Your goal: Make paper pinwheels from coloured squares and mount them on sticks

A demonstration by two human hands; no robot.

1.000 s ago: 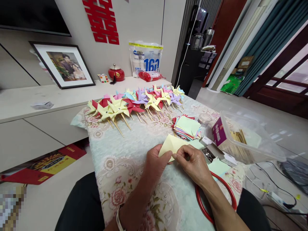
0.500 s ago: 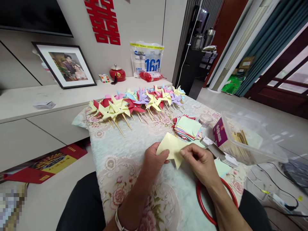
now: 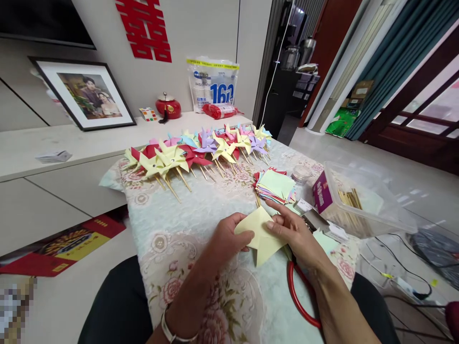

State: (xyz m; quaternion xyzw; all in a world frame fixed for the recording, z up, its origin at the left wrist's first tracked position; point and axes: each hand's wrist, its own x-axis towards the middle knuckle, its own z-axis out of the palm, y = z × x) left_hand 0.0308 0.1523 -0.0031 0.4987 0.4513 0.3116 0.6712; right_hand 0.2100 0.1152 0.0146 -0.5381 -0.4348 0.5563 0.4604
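Two hands meet over a low table draped in a pale floral cloth, and everything else fans out from them. Largest on the surface is the row of finished paper pinwheels on wooden sticks along the far edge, well apart from the hands; off to the right sits a clear plastic tub with a bundle of sticks inside, and between tub and pinwheels a stack of coloured paper squares lies just beyond the fingers. A red ring, partly hidden under the right forearm, curves along the near edge. A purple box leans at the tub's end, and a small round jar stands behind the stack. At the centre is the pale yellow folded paper, held up just off the cloth between both hands, its long axis running from the upper point near the stack down to a lower point aimed at the person's lap. The left hand is curled closed, thumb and fingertips pinching the sheet's left edge. The right hand comes in from the other side, fingers partly bent, thumb and forefinger nipping the upper right edge, slightly higher on the sheet. Both hands touch it; neither is nearer.
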